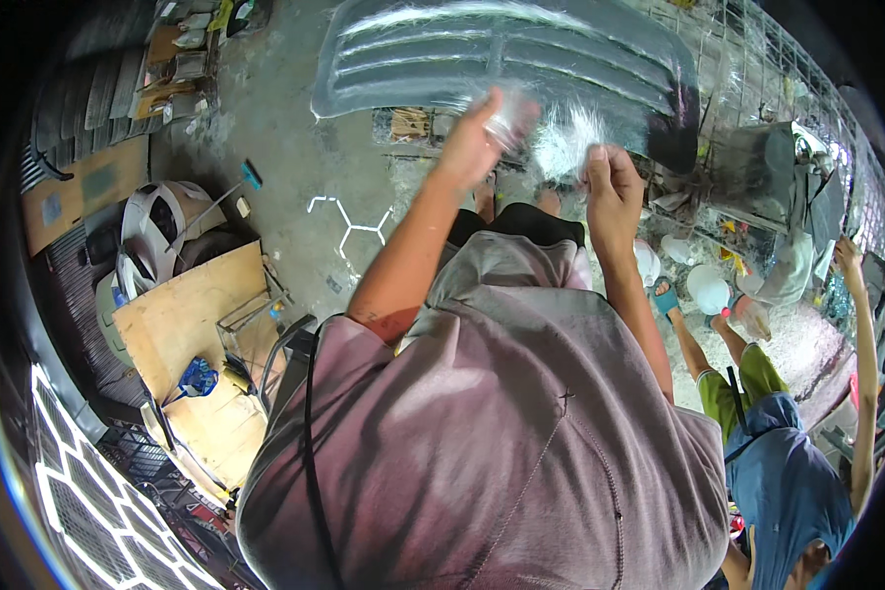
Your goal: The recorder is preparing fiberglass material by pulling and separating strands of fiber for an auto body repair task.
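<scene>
I count two hands of my own, one left hand (477,147) and one right hand (615,194), and two feet (548,203) below them. There is one panel (403,87) and one tuft (565,147) at my right fingertips. I see one co-worker (787,472), with two sandals (665,298). I also count one brush (252,175), one blue bag (198,378), one chain (619,516) and at least two tubs (708,288). The dark sheets (98,88) number several, overlapping too much for me to count exactly.
</scene>
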